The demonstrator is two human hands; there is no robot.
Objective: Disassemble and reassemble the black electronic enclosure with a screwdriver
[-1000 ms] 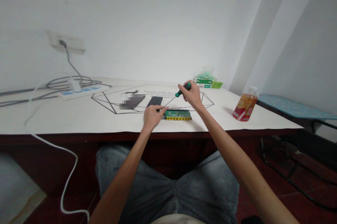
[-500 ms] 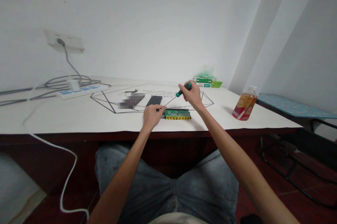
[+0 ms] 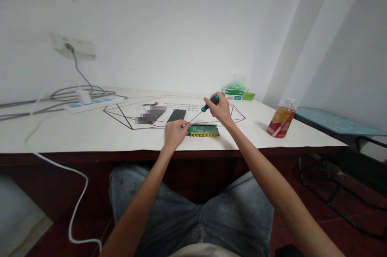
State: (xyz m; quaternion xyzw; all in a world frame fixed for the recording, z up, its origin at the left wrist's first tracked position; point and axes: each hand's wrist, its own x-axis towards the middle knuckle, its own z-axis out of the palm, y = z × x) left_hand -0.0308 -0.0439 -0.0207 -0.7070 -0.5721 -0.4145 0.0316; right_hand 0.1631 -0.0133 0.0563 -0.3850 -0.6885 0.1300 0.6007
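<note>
A green circuit board [image 3: 204, 131] with yellow connectors along its near edge lies on the white table [image 3: 90, 132]. My right hand [image 3: 220, 108] is closed on a green-and-black screwdriver [image 3: 209, 104], whose thin shaft slants down and left toward the board's left end. My left hand [image 3: 175, 133] rests on the table at that end, fingers pinched together at the screwdriver's tip; what they hold is too small to make out. Two dark flat panels [image 3: 177, 115] lie just behind.
A white power strip [image 3: 90, 104] with grey cables sits at the back left, and a white cable hangs off the table's front edge. Green boxes [image 3: 237, 94] stand at the back. An orange drink bottle [image 3: 279, 121] stands to the right, beside a blue-topped stand [image 3: 335, 123].
</note>
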